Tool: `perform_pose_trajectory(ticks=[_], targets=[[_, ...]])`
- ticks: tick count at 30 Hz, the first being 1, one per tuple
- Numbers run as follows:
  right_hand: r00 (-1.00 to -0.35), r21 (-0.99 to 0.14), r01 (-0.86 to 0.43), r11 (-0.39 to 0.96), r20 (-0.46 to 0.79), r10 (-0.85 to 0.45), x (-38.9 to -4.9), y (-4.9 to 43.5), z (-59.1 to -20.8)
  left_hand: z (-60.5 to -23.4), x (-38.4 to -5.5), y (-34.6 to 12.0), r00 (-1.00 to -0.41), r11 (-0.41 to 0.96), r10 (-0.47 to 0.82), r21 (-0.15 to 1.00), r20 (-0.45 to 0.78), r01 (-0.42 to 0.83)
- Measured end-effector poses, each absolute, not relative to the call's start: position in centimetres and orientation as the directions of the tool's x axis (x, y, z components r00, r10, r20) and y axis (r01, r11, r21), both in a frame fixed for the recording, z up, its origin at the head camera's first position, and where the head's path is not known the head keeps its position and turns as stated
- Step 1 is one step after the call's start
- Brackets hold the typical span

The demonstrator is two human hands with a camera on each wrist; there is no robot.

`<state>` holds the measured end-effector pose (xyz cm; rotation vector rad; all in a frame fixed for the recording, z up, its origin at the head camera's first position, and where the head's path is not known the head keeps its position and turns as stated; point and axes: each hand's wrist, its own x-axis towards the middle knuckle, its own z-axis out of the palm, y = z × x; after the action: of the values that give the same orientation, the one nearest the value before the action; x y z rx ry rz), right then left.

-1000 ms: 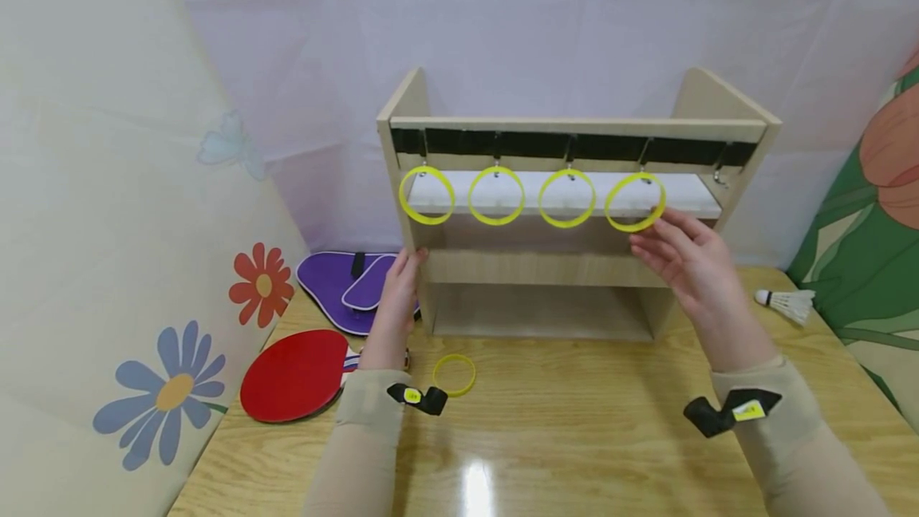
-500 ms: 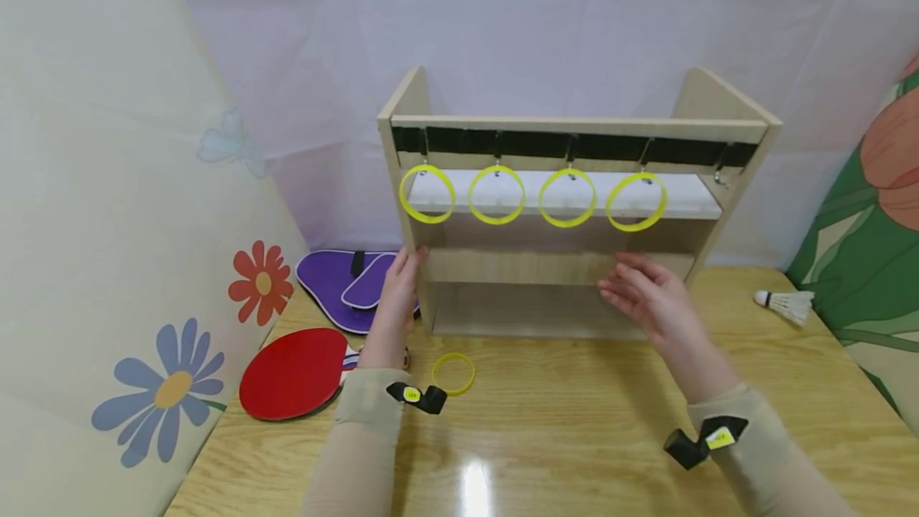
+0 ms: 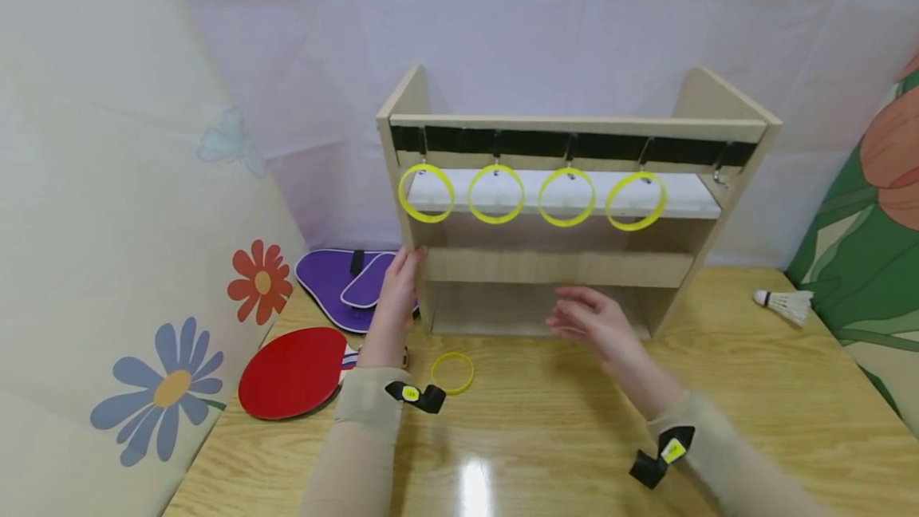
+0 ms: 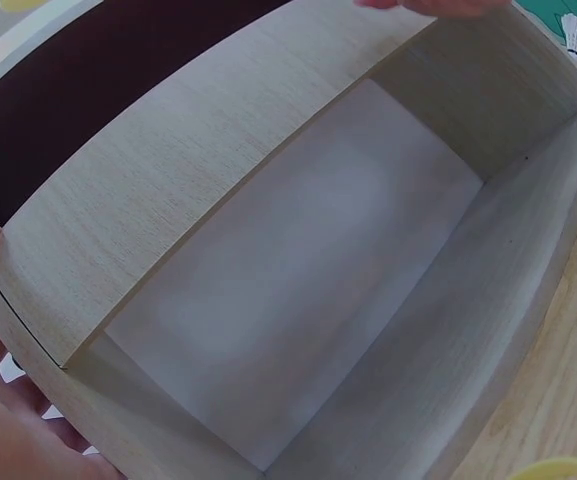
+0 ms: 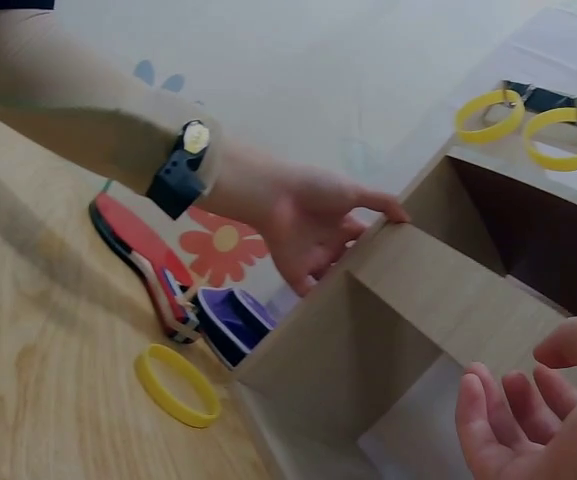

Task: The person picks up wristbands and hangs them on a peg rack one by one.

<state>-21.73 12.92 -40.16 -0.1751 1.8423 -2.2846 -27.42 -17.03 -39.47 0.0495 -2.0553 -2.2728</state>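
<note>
A light wooden shelf unit stands on the table, a row of hooks along its upper front. Several yellow rings hang there; the rightmost ring is on the fourth hook. My left hand grips the shelf's left side panel, thumb at the front edge and fingers round the outside. Loosely bent and holding nothing, my right hand is in front of the shelf's lower compartment. Another yellow ring lies on the table, between my two hands and nearer the left forearm.
The far-right hook carries no ring. Left of the shelf are a red table tennis bat and a purple bat case, partly behind my left arm. A shuttlecock lies on the right of the wooden table.
My right hand has left the rightmost hanging ring and moved down and left, past the shelf's middle board. That ring stays on its hook. My left hand keeps its place.
</note>
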Motion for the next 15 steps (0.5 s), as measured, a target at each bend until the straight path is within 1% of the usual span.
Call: perform_pose_trajectory(ticks=[8,15], targets=[[-0.951,-0.975,0.137,-0.175,-0.080,-0.297,-21.9,10.6,-42.0,-39.4,-27.5,-17.0,-0.996,-0.105,-0.079,0.994,0.034,0.042],[-0.932,-0.978,0.169,-0.123,-0.118,-0.344,-21.5,8.2,-43.9,-39.4,-27.4,-17.0,-0.997,-0.114,-0.080,0.993,0.020,0.030]])
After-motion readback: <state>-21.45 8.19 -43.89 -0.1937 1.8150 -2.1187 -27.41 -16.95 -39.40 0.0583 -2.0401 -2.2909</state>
